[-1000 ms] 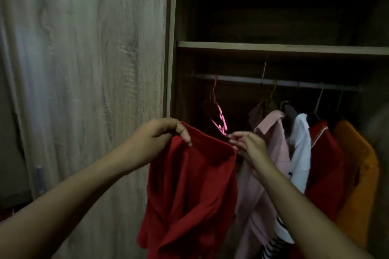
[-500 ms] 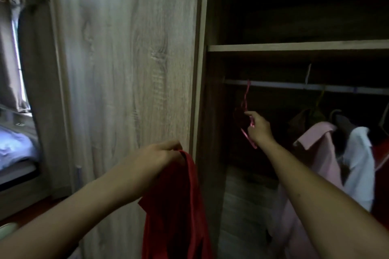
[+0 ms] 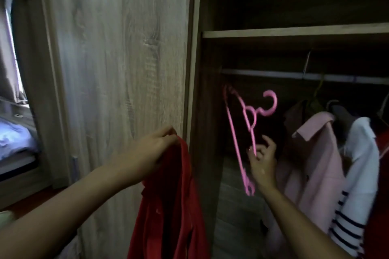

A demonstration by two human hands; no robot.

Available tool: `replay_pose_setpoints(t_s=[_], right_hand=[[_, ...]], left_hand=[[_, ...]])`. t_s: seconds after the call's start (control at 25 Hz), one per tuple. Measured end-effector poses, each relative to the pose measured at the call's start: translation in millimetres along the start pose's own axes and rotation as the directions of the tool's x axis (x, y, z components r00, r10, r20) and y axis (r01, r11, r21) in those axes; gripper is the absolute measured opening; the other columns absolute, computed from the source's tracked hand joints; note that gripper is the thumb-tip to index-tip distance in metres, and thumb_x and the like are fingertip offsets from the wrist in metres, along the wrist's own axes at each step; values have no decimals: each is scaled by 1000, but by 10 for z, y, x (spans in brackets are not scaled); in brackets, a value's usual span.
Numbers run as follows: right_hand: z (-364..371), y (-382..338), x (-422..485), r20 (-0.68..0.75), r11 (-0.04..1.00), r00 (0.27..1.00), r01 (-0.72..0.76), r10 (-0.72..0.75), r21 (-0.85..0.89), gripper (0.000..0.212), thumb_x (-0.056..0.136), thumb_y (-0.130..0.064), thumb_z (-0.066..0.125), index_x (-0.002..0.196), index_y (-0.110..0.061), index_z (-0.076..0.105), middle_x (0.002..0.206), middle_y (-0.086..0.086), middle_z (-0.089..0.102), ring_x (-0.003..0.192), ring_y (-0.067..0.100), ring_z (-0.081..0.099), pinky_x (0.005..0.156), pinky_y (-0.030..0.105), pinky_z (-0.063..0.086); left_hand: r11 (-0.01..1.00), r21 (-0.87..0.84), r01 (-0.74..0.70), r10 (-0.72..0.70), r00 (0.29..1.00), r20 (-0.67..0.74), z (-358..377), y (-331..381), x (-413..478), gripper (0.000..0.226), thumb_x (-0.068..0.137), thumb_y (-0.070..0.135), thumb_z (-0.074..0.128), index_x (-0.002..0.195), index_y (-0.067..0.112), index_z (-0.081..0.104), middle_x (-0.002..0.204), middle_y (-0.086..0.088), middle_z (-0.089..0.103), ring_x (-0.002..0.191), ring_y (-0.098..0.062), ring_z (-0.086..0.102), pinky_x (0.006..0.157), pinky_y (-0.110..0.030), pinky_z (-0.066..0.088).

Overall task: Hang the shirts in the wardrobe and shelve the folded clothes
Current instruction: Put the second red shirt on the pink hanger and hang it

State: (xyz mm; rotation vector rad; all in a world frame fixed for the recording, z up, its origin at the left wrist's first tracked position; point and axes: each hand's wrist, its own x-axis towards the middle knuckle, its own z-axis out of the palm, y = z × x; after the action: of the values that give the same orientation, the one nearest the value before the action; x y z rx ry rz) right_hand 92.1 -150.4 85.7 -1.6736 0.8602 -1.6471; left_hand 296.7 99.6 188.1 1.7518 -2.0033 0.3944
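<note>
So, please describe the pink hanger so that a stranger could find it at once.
Look inside the open wardrobe, under the metal rail at its left end. The pink hanger is off the rail, tilted, in the right hand. Unlike the hangers to its right, it is empty and bright pink plastic.

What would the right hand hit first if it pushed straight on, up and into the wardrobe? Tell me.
Probably the rail above the right hand, or the dark back wall; the pink hanger it holds leads. Depth is unclear.
</note>
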Motion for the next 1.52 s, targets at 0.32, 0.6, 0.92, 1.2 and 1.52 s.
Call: replay_pose_setpoints(t_s=[0.32, 0.6, 0.92, 1.2, 1.52], right_hand=[[-563, -541, -650, 6, 957, 998, -66, 68, 283, 22, 97, -11, 45, 89, -21, 62, 58, -5, 44, 45, 0, 38, 40, 14, 32], [-389, -1053, -997, 163, 875, 982, 7, -98, 484, 10, 95, -18, 44, 96, -17, 53, 70, -13, 51, 60, -1, 45, 59, 13, 41], [-1065, -270, -1010, 368, 961, 927, 33, 74, -276, 15, 94, -11, 51, 90, -17, 64, 73, -1, 62, 65, -7, 57, 61, 15, 43], [-1347, -627, -624, 646, 808, 763, 363, 29, -465, 21, 95, -23, 47, 91, -10, 63, 75, -2, 61, 68, 6, 58, 63, 20, 45], [-940, -903, -642, 714, 660, 698, 559, -48, -502, 14, 91, -16, 54, 85, -26, 60, 70, -7, 64, 63, 7, 56, 61, 22, 36]], left_hand=[[971, -166, 170, -128, 962, 242, 492, 191, 276, 56, 78, -5, 61, 130, 14, 51, 121, -3, 45, 110, -21, 52, 91, -34, 49], [835, -492, 246, -91, 944, 317, 585, 521, 367, 48, 81, -5, 57, 118, 26, 56, 115, 6, 42, 100, -12, 51, 69, -21, 50], [454, -756, 471, -361, 873, 327, 327, 273, 271, 42, 85, -12, 47, 93, 25, 62, 86, 0, 61, 63, -8, 64, 51, -21, 51], [706, -568, 422, -387, 902, 189, 498, 39, 184, 40, 80, -15, 53, 108, 13, 63, 96, -7, 57, 67, -13, 53, 40, -13, 43], [948, -317, 33, -34, 999, 5, 625, 190, 166, 52, 66, 8, 56, 115, 16, 68, 113, -4, 56, 103, -16, 56, 79, -9, 37]])
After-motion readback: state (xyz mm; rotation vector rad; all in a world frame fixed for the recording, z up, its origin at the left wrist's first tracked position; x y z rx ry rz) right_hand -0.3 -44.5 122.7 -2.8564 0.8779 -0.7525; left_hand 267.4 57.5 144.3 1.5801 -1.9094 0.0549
